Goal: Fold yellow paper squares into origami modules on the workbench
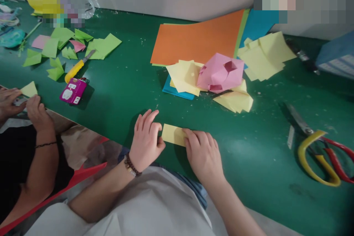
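Observation:
A pale yellow paper strip [173,134], apparently folded, lies near the front edge of the green table. My right hand [204,152] presses on the strip's right end with its fingertips. At the left end is my left hand [147,138], its fingers apart and raised, with thumb and forefinger close to the paper's edge but not gripping it. Beyond the hands, a pink folded paper shape [218,73] rests among yellow sheets [185,75]. A folded yellow piece [236,99] sits just in front of the pink shape.
Large scissors [318,158] lie at the right, near yellow squares [267,57]. Orange sheets [196,42] are at the back. To the left are a yellow cutter [75,70], a purple box [73,90], green paper pieces [103,47] and another person's hands [37,112] holding yellow paper.

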`<act>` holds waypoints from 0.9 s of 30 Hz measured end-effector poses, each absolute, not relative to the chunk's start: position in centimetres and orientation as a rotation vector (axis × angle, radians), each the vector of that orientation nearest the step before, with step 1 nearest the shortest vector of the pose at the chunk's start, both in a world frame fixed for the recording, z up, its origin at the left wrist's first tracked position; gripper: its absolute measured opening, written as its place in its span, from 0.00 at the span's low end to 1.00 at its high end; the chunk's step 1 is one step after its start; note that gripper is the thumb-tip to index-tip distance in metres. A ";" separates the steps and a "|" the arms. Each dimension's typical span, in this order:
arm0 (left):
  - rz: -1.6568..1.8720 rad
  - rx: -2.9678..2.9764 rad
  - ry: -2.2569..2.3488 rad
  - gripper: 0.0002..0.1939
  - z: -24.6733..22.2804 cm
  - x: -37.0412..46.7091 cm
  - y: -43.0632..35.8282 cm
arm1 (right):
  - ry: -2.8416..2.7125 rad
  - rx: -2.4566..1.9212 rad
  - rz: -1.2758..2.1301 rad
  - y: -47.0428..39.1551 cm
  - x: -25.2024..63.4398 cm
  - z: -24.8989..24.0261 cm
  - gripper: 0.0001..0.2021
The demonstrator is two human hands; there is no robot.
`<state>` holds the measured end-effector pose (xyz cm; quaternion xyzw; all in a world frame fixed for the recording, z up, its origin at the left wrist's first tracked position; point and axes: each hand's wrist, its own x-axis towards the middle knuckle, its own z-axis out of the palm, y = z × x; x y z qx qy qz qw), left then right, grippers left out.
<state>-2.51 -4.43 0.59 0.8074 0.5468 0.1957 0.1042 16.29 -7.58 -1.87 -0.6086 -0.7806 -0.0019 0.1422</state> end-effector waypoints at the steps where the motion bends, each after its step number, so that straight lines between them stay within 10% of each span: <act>1: 0.576 2.373 1.624 0.17 0.6 -2.7 -4.4 | -2.252 -1.758 -0.003 -7.6 16.3 -1.9 0.12; 20: 0.045 2.781 0.982 0.38 0.1 -4.1 -6.2 | -2.423 -1.630 0.079 -12.1 17.4 -1.3 0.26; 27: 0.278 2.643 1.054 0.21 0.8 -2.7 -4.9 | -2.068 -1.731 0.092 -10.5 19.4 -1.7 0.20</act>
